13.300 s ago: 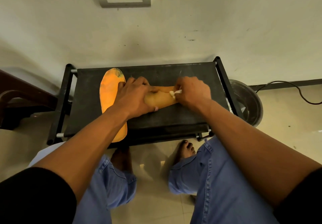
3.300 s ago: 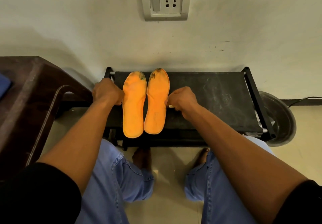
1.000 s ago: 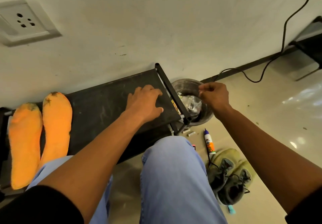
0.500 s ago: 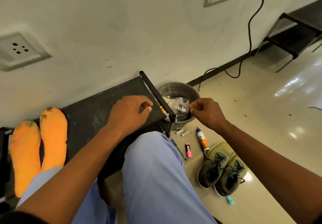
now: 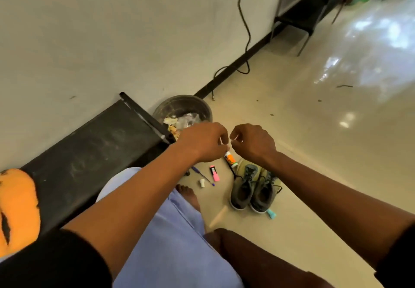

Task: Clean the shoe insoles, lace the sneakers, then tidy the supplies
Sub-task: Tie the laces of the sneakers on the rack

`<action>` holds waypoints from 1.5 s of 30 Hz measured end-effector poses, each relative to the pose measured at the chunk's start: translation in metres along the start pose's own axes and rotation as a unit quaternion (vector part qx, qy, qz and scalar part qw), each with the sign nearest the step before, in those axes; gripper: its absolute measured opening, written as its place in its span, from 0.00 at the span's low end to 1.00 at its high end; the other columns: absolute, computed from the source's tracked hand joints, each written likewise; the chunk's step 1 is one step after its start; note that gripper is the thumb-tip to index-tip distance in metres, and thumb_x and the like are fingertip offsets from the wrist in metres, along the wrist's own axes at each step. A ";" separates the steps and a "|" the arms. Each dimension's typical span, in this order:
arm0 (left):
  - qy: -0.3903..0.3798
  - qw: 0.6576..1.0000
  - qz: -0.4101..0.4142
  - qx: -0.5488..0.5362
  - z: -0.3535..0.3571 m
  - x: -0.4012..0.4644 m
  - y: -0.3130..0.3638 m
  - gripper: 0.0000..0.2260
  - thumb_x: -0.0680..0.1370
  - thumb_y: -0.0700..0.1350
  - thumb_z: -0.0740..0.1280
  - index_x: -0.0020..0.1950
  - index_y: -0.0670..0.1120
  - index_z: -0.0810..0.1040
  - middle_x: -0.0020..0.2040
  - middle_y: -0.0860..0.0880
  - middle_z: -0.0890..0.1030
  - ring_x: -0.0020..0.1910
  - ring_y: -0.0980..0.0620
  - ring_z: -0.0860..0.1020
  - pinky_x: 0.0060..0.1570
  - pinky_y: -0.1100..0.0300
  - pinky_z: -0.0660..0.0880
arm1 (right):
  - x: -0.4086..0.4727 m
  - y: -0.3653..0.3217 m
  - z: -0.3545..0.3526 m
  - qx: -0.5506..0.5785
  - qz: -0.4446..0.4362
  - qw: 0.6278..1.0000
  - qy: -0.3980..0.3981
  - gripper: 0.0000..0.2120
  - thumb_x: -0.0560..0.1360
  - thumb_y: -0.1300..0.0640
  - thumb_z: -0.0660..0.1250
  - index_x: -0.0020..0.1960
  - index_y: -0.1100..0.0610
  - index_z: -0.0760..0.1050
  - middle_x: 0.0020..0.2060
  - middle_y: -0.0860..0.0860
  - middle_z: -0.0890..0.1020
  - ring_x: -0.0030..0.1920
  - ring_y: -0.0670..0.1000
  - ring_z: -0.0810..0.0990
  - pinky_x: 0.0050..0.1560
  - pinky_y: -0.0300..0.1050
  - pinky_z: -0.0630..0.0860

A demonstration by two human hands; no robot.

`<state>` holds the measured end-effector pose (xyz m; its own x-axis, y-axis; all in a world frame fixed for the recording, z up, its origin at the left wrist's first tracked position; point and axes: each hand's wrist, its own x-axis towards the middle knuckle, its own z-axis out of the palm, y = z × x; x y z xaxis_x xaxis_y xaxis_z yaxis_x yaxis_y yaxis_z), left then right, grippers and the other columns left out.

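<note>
While your two hands meet in the air above the floor, the head view shows the insole (image 5: 18, 207) lying orange at the near left end of the black counter (image 5: 89, 153), apparently wiped and set aside. Your left hand (image 5: 205, 142) and right hand (image 5: 252, 142) both have their fingers curled, almost touching; whether either grip holds anything cannot be told, since nothing clear shows between them. Below them, the sneakers (image 5: 253, 189) stand side by side on the floor, laces loose, near a glue bottle (image 5: 230, 158), a pink highlighter (image 5: 214, 173), a pen (image 5: 203, 176) and a small white cap (image 5: 202, 183). A metal bin (image 5: 183, 110) of scraps sits by the counter's end. Cleaning looks finished; lacing seems next, which calls for you to reach down and lift one sneaker.
</note>
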<state>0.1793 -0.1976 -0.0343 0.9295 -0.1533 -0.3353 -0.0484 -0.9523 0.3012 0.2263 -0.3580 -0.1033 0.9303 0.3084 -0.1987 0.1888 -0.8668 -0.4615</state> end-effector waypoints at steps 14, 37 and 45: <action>-0.251 0.964 -0.020 0.089 0.182 0.099 0.061 0.08 0.78 0.49 0.67 0.55 0.49 0.78 0.52 0.45 0.78 0.52 0.40 0.79 0.49 0.50 0.75 | -0.040 0.141 0.096 -0.012 0.214 0.967 -0.137 0.10 0.73 0.49 0.64 0.47 0.54 0.78 0.43 0.54 0.83 0.39 0.57 0.78 0.40 0.48 0.76; -0.451 0.886 -0.044 0.094 0.324 0.099 0.039 0.30 0.80 0.42 0.61 0.82 0.51 0.58 0.83 0.44 0.45 0.79 0.36 0.55 0.74 0.45 0.63 | -0.034 0.190 0.214 0.148 0.295 0.906 -0.266 0.24 0.72 0.53 0.71 0.65 0.60 0.73 0.57 0.59 0.81 0.57 0.61 0.80 0.58 0.55 0.80; -0.356 0.927 -0.024 0.116 0.331 0.099 0.030 0.21 0.77 0.40 0.66 0.71 0.46 0.72 0.72 0.44 0.65 0.67 0.39 0.68 0.63 0.49 0.72 | -0.031 0.182 0.229 0.114 0.329 0.915 -0.205 0.16 0.75 0.59 0.71 0.61 0.59 0.74 0.52 0.57 0.81 0.53 0.58 0.82 0.53 0.50 0.81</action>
<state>0.1490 -0.3282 -0.3535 0.4597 -0.1647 -0.8727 -0.1673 -0.9811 0.0970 0.1597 -0.4358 -0.3791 0.6146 -0.0892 -0.7837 -0.4837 -0.8275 -0.2852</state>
